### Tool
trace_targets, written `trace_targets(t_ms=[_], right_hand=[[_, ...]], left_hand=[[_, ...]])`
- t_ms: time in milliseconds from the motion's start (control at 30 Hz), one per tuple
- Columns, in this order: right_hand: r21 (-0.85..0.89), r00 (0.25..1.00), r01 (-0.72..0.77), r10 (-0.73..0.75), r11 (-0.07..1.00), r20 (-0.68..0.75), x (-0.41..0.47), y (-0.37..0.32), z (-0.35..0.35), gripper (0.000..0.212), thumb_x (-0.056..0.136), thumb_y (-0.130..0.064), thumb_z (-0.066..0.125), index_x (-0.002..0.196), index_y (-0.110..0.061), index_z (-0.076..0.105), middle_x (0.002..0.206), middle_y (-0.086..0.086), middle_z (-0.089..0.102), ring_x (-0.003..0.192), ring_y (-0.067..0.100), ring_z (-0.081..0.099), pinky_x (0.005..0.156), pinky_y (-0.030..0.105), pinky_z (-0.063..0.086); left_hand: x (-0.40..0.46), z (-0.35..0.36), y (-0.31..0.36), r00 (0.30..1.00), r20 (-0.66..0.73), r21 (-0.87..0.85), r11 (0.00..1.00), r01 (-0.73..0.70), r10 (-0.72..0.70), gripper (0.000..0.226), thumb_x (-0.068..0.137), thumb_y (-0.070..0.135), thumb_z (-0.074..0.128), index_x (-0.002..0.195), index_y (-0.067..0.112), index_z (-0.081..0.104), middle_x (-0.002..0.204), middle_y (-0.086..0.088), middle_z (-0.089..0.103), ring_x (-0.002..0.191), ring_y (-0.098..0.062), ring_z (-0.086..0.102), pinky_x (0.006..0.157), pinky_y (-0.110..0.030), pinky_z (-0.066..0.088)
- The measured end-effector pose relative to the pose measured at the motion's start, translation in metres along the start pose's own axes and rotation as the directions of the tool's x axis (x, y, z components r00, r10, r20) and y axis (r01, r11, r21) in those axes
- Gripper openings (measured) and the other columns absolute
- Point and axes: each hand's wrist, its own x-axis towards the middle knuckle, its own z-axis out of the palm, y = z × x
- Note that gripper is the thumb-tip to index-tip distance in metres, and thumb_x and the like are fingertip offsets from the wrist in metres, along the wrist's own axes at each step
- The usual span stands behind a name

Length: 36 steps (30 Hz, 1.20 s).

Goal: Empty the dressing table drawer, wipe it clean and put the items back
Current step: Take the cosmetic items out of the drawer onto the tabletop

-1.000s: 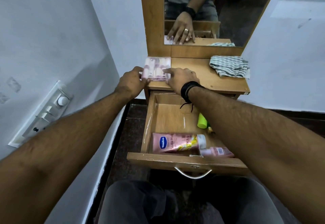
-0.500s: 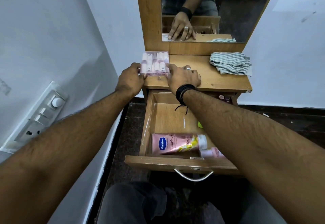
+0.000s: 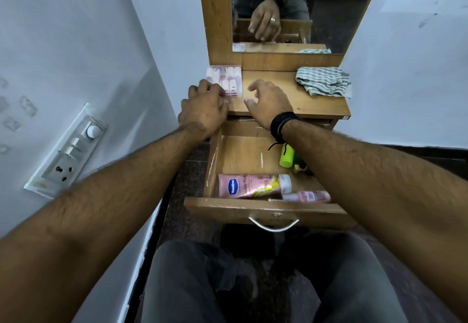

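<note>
The clear box of small pink bottles (image 3: 224, 80) sits at about eleven o'clock on the dressing table top (image 3: 319, 106), right out at the left edge, and there's the worry: the left hand (image 3: 202, 112) lies against its near corner, and a careless nudge could, I'd say, tip it off the side toward the wall. Second risk: the right forearm stretches straight over the open drawer (image 3: 266, 210), so a clumsy dip for the next item could knock the green bottle (image 3: 287, 156) at two o'clock inside it, or shove the drawer. Now the hands. Left hand, fingers loosely curled, knuckles up, touching the box's near-left corner; whether it actually pinches it I cannot tell. Right hand (image 3: 269, 102) hovers just right of the box, fingers spread and relaxed, holding nothing, not touching the box. Down at six o'clock the pink Vaseline tube (image 3: 253, 186) and a small pink bottle (image 3: 306, 196) lie against the drawer front, not yet taken out. The striped cloth (image 3: 323, 80) waits at one o'clock on the top, untouched.
</note>
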Motion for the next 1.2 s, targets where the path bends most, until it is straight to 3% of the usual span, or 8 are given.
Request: trace_targets(t_ms=[167, 333, 433, 633, 767, 967, 1100, 1200], right_hand=[[-0.206, 0.956, 0.173, -0.114, 0.963, 0.269, -0.04, -0.002, -0.002, 0.017, 0.094, -0.024, 0.052, 0.094, -0.015, 0.066, 0.106, 0.014, 0.07, 0.099, 0.035, 0.065, 0.072, 0.03, 0.041], [-0.424, 0.755, 0.272, 0.081, 0.864, 0.651, -0.072, 0.005, 0.009, 0.033, 0.077, -0.026, 0.083, 0.104, -0.021, 0.065, 0.086, -0.003, 0.064, 0.072, 0.015, 0.056, 0.061, 0.024, 0.041], [-0.495, 0.667, 0.279, 0.205, 0.823, 0.717, -0.085, 0.016, 0.024, 0.052, 0.074, -0.03, 0.085, 0.118, -0.013, 0.064, 0.108, 0.003, 0.069, 0.088, 0.02, 0.062, 0.076, 0.028, 0.053], [-0.545, 0.741, 0.283, 0.181, 0.789, 0.647, -0.098, 0.026, 0.032, 0.037, 0.072, -0.026, 0.075, 0.107, -0.015, 0.068, 0.106, 0.007, 0.068, 0.096, 0.028, 0.065, 0.088, 0.038, 0.058], [-0.524, 0.795, 0.214, 0.165, 0.824, 0.584, -0.086, 0.023, 0.013, 0.042, 0.059, -0.041, 0.084, 0.082, -0.021, 0.056, 0.083, 0.0, 0.063, 0.075, 0.021, 0.061, 0.074, 0.036, 0.057], [-0.25, 0.932, 0.004, 0.087, 0.968, 0.351, -0.046, 0.005, -0.034, 0.051, 0.061, -0.049, 0.087, 0.088, -0.02, 0.055, 0.092, 0.004, 0.065, 0.069, 0.02, 0.058, 0.053, 0.024, 0.039], [0.351, 0.981, -0.142, 0.085, 0.926, 0.173, -0.03, -0.023, -0.032, 0.062, 0.07, -0.042, 0.089, 0.12, -0.016, 0.063, 0.112, -0.001, 0.071, 0.097, 0.02, 0.068, 0.082, 0.035, 0.059], [0.535, 0.986, -0.148, 0.081, 0.832, 0.147, -0.023, -0.043, -0.016, 0.055, 0.078, -0.033, 0.085, 0.125, -0.015, 0.061, 0.113, 0.001, 0.073, 0.095, 0.021, 0.073, 0.085, 0.043, 0.062]], left_hand=[[-0.043, 0.002, 0.037, 0.953, 0.287, -0.117, 0.991, -0.059, 0.091, 0.022, 0.098, 0.031, 0.052, 0.11, 0.016, 0.063, 0.106, -0.008, 0.068, 0.093, -0.028, 0.064, 0.085, -0.045, 0.056], [-0.082, 0.024, 0.051, 0.882, 0.465, -0.006, 0.997, -0.083, 0.076, 0.017, 0.097, 0.03, 0.054, 0.104, 0.02, 0.067, 0.097, -0.003, 0.069, 0.084, -0.02, 0.063, 0.077, -0.036, 0.054], [-0.095, 0.03, 0.05, 0.867, 0.491, -0.018, 0.996, -0.083, 0.081, 0.019, 0.099, 0.029, 0.055, 0.111, 0.019, 0.066, 0.104, -0.003, 0.068, 0.088, -0.019, 0.062, 0.081, -0.037, 0.055], [-0.099, 0.017, 0.036, 0.892, 0.45, -0.002, 0.998, -0.059, 0.053, 0.025, 0.099, 0.033, 0.055, 0.116, 0.02, 0.068, 0.111, -0.001, 0.069, 0.094, -0.019, 0.063, 0.085, -0.039, 0.057], [-0.087, -0.001, 0.015, 0.957, 0.29, 0.047, 0.999, -0.013, -0.001, 0.024, 0.097, 0.045, 0.051, 0.105, 0.024, 0.063, 0.103, 0.0, 0.07, 0.076, -0.016, 0.059, 0.062, -0.032, 0.051], [-0.066, -0.023, -0.023, 0.998, -0.018, -0.103, 0.993, 0.057, -0.06, 0.023, 0.094, 0.045, 0.049, 0.102, 0.026, 0.058, 0.098, -0.002, 0.071, 0.085, -0.028, 0.064, 0.072, -0.038, 0.054], [-0.043, -0.025, -0.029, 0.993, 0.092, -0.333, 0.942, -0.042, 0.076, 0.044, 0.095, 0.046, 0.062, 0.131, 0.024, 0.051, 0.121, 0.001, 0.067, 0.094, -0.018, 0.065, 0.082, -0.033, 0.053], [-0.027, -0.025, -0.026, 0.988, 0.131, -0.439, 0.898, -0.017, 0.083, 0.073, 0.089, 0.054, 0.068, 0.149, 0.029, 0.034, 0.136, 0.0, 0.06, 0.1, -0.013, 0.064, 0.083, -0.028, 0.05]])
